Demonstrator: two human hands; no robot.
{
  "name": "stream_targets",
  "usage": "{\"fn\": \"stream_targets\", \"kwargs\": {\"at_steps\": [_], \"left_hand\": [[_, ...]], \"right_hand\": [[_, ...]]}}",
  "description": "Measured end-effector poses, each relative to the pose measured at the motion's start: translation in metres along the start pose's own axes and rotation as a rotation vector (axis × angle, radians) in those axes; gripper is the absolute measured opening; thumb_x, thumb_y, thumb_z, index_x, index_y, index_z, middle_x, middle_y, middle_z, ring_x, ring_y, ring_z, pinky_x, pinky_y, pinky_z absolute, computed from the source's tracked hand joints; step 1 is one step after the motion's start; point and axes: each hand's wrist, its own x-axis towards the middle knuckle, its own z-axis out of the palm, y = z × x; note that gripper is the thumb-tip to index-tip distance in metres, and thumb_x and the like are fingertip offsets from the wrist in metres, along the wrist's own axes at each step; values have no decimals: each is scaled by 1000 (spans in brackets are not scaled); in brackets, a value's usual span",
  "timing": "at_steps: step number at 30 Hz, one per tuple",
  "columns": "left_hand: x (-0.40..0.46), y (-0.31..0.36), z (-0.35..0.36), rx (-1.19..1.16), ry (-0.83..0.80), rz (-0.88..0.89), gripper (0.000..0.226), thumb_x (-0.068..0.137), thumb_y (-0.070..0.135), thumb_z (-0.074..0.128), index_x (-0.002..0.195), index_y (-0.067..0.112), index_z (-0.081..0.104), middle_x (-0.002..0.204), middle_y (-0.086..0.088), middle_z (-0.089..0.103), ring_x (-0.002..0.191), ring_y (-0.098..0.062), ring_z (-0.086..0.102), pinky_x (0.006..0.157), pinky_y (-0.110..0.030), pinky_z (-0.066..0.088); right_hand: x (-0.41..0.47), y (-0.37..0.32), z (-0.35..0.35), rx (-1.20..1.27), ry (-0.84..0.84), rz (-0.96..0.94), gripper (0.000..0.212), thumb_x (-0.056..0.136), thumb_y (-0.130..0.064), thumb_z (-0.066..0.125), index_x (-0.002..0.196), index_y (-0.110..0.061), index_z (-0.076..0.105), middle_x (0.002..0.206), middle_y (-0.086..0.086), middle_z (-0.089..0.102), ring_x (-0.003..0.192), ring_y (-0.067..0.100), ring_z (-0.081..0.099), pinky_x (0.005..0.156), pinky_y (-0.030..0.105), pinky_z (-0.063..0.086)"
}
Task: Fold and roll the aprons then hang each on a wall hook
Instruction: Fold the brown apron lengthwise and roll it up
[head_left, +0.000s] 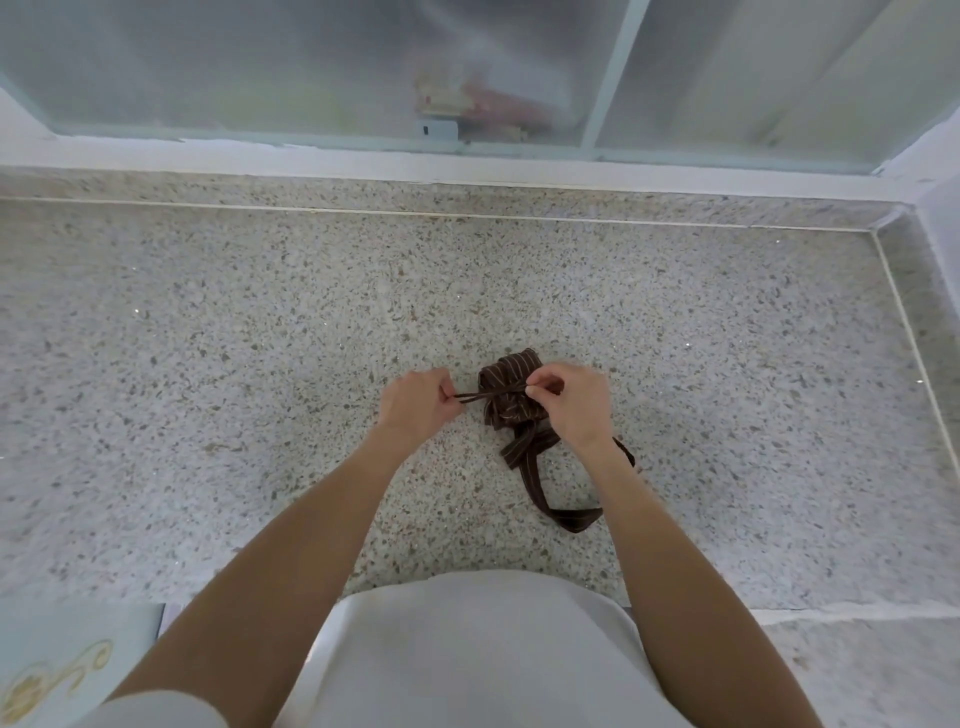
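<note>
Nearest: loose brown striped fabric strap (558, 506), trailing on speckled grey stone counter (208, 338). Next: left hand (418, 408) and right hand (574, 402), each pinching thin brown tie (475, 396). Rolled brown pinstriped apron (506, 392) lay between them, mid-counter. Farthest: frosted glass window (311, 67).

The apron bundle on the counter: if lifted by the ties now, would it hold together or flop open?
The apron is soft cloth, so it would probably sag. Both hands pinch its ties, so the roll may loosen. The loose strap would likely dangle.
</note>
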Motion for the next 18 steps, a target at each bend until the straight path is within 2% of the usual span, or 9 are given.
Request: {"fn": "stream_targets", "kwargs": {"at_steps": [3,5,7,8,10,12,15,16,18], "left_hand": [[0,-1,-2,8,40,62,16,90,26,56,104,22,61,97,0,68,87,-20,63,71,-37,54],[-8,2,-3,-13,196,191,24,91,24,56,114,20,58,113,-2,62,106,-22,55,83,-36,50],[-25,14,-4,-140,338,337,23,90,18,56,113,15,58,115,-3,57,109,-20,50,88,-32,46],[-33,22,-2,-192,359,427,20,90,14,56,110,14,60,111,-2,58,104,-18,53,86,-29,47],[-46,36,9,-212,268,641,19,89,6,54,104,14,63,104,0,60,96,-14,55,81,-25,48],[-55,47,28,-123,33,798,30,85,-1,53,108,15,64,111,0,61,106,-15,52,87,-24,43],[-63,54,57,211,-209,812,47,85,1,50,130,14,51,135,-3,50,131,-20,37,108,-31,27],[-66,55,62,317,-240,785,48,86,3,50,133,14,47,136,-3,48,132,-21,35,109,-33,24],[-66,47,67,350,-174,810,46,81,4,58,126,12,55,122,-6,57,121,-25,48,103,-38,32]], "right_hand": [[-4,7,-11,1,-73,-146,13,83,-5,67,92,-14,72,95,-3,66,88,6,57,85,20,46],[-20,18,-25,-25,-62,-197,18,87,-6,62,101,-14,68,110,-4,59,103,6,50,94,14,36],[-46,37,-36,-53,20,-187,22,84,5,57,98,-10,66,107,0,58,98,10,50,89,11,36],[-59,48,-37,-88,42,-163,26,81,10,55,94,-9,66,104,1,59,93,13,51,85,15,40],[-84,67,-36,-227,-8,-149,37,69,18,55,91,-9,66,102,5,62,93,25,54,81,36,48],[-100,83,-30,-380,-127,-168,42,60,17,60,93,-8,68,107,11,64,101,36,58,81,48,50],[-120,96,-32,-424,-183,-86,33,64,12,68,94,-3,68,111,19,63,104,40,60,84,50,53],[-129,99,-37,-423,-148,-50,29,66,9,70,93,-2,67,108,19,64,102,40,61,82,49,54],[-141,99,-47,-427,-89,-31,23,69,1,74,90,-2,66,96,16,65,90,37,65,75,44,56]]}}
